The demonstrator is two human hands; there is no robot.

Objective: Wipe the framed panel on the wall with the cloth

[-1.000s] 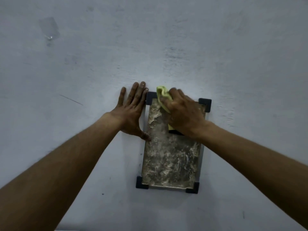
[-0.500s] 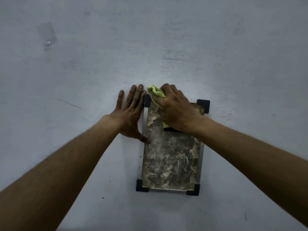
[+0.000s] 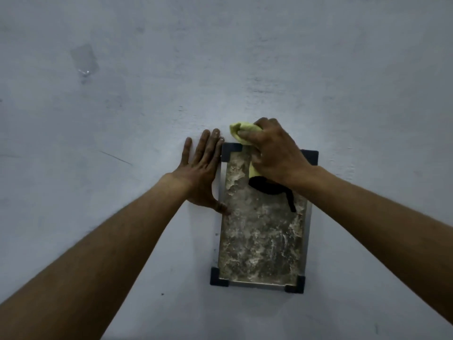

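A tall framed panel (image 3: 262, 241) with a mottled grey-brown face and dark corner brackets hangs on the pale wall. My right hand (image 3: 274, 153) is closed around a yellow-green cloth (image 3: 239, 130) and presses it over the panel's top edge; the cloth sticks out past the frame onto the wall. A dark edge of the cloth and a black strip hang below my palm. My left hand (image 3: 201, 173) lies flat on the wall, fingers spread, against the panel's left side, with its thumb touching the frame.
The pale grey-blue wall (image 3: 367, 82) fills the whole view. A small clear hook or tape patch (image 3: 84, 61) sticks to it at the upper left. A thin scratch marks the wall left of my left hand.
My right hand has slid the cloth upward from the panel's upper face to its top edge, partly onto the wall. My left hand has stayed in place.
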